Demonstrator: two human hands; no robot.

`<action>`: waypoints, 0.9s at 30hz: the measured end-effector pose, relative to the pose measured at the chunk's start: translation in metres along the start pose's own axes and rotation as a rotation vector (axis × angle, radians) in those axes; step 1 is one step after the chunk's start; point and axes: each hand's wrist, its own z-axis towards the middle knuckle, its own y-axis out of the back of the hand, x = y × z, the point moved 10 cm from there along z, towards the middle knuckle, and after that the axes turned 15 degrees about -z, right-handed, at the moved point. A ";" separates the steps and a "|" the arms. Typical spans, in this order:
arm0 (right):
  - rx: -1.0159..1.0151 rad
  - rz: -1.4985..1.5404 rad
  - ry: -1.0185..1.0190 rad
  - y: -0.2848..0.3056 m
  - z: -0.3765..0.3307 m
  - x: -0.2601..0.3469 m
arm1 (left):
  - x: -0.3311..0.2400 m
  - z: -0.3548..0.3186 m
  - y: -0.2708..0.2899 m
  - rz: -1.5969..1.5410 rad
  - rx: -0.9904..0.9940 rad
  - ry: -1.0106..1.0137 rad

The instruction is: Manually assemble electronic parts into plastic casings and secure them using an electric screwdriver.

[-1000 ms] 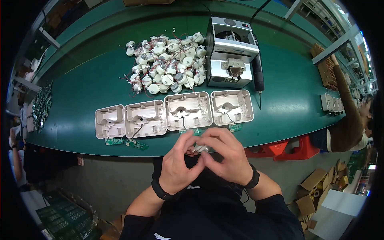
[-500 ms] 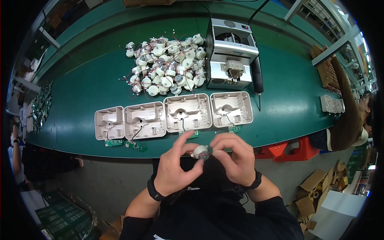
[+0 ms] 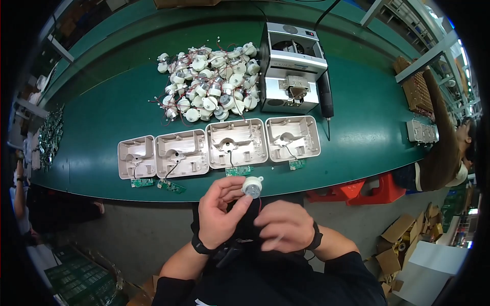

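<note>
Between the thumb and fingers of my left hand (image 3: 222,206) is a small round white motor (image 3: 252,187) with a clear-grey end and a mounting ear. It is held just off the near edge of the table, and a red wire hangs down from it. My right hand (image 3: 286,227) is beside and below the motor, close to that wire. Motion smears its fingers, so whether it grips the wire cannot be seen. Beyond my hands stand a row of several white plastic housings (image 3: 237,162), each with a cable leading to a green circuit board (image 3: 239,171) at its near side.
A heap of white motors with red wires (image 3: 209,84) lies behind the housings. Right of it stand a silver-black machine (image 3: 292,76) and a black electric screwdriver (image 3: 326,102). Red stools (image 3: 380,191) and a co-worker's arm (image 3: 443,127) are at the right, circuit boards (image 3: 51,137) at the far left.
My left hand has turned the motor and raised it slightly toward the table. My right hand has drawn away from it, down toward my body.
</note>
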 end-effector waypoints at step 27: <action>-0.135 -0.515 -0.502 0.107 0.008 -0.110 | 0.006 0.025 -0.119 0.960 0.513 -0.417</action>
